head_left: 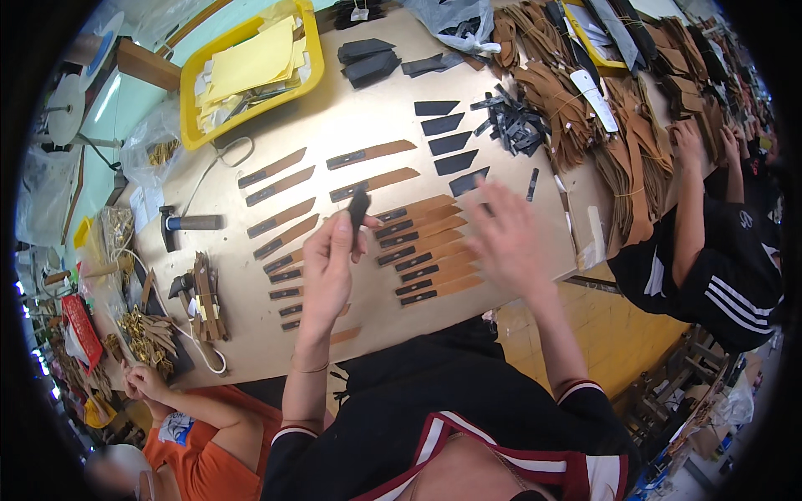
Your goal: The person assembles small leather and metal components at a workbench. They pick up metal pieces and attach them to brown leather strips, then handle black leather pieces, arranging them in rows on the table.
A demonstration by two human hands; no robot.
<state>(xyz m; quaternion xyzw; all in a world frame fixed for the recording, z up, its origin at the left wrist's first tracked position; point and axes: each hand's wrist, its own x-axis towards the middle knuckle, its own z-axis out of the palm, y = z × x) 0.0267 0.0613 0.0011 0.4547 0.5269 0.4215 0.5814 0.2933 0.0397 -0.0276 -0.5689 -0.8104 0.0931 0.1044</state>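
My left hand (330, 263) is closed on a small black strip (359, 207), pinched upright between thumb and fingers above the table. To its right, my right hand (511, 238) hovers with fingers apart, blurred by motion, and nothing shows in it. It is nearest to a slanted black piece (468, 181), the lowest in a column of several. Brown strips with a black patch at one end lie in rows around my hands: a left column (281, 219), a pair in the middle (373, 154) and an overlapping group (430, 250) between my hands. My left forearm covers part of the left column.
A loose pile of black strips (511, 119) lies beyond my right hand. At the back left stands a yellow tray (190, 92) with yellow sheets. A hammer (194, 223) lies left, brown bundles (631, 167) right. Co-workers sit on both sides, one in orange (217, 442), one in black (710, 267).
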